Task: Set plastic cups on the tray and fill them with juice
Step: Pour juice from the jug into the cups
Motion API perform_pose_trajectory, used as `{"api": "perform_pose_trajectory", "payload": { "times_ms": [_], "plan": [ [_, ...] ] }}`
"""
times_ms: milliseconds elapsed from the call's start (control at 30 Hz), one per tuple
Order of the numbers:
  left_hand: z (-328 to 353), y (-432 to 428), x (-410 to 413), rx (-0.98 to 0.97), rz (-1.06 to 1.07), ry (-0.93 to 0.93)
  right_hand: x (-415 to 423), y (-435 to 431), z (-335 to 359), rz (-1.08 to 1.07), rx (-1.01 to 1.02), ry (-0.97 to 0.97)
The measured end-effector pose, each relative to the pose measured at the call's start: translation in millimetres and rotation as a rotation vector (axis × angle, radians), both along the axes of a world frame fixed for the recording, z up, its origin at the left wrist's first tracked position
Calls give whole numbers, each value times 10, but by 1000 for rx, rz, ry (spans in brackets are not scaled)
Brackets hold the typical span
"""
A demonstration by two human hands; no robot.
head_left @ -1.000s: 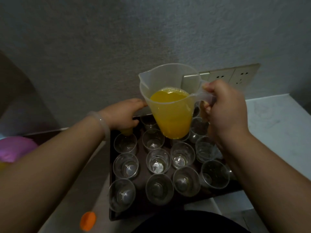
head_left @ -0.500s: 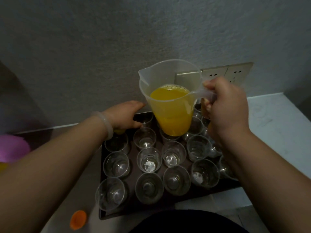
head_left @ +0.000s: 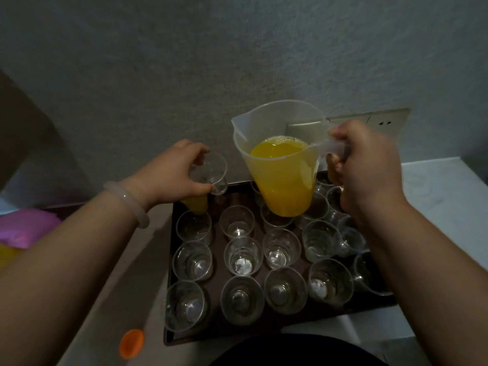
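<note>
Left hand: fingers and thumb curled round a clear held cup, pinching its wall. The cup is tilted, looks empty, and is lifted above the far-left corner of the tray.
Right hand: fingers closed tight round the handle of the jug, pressed together.
Jug: translucent, held in the air over the far middle of the tray. Its spout faces left toward the held cup, near it but not touching.
Juice: orange, fills the lower part of the jug.
Filled cup: holds juice, stands at the tray's far-left corner, directly under the left hand and mostly hidden.
Empty cups: clear, upright, in rows across the tray – the right-hand ones are partly hidden by the right forearm.
Tray: dark, rectangular, on a pale counter.
Off tray: orange cap near left on the counter; wall sockets behind the jug.
Left wrist: pale bracelet.
</note>
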State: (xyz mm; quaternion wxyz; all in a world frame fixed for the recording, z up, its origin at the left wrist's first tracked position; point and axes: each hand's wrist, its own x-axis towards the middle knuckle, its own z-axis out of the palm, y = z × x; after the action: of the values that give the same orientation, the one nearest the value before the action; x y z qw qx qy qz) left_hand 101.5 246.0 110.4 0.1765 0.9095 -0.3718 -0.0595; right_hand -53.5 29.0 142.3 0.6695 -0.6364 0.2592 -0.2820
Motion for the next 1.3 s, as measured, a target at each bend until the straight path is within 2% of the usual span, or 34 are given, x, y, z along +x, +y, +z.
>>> {"api": "perform_pose_trajectory", "payload": {
  "times_ms": [233, 400, 500, 633, 833, 1300],
  "plan": [
    [42, 16, -77, -91, -6, -26, 176, 17, 113, 128, -306, 142],
    [100, 3, -101, -84, -4, -43, 285, 61, 241, 195, -394, 210],
    [100, -8, -102, -79, -1, -54, 323, 153, 377, 252, -603, 235],
    [73, -24, -95, -79, -18, -54, 382, 175, 468, 242, -608, 277],
    [25, -42, -52, -46, -48, -61, 462, 221, 506, 265, -722, 353],
    [-34, -82, -33, 9, -51, -67, 500, 296, 545, 290, -773, 437]
  ]
}}
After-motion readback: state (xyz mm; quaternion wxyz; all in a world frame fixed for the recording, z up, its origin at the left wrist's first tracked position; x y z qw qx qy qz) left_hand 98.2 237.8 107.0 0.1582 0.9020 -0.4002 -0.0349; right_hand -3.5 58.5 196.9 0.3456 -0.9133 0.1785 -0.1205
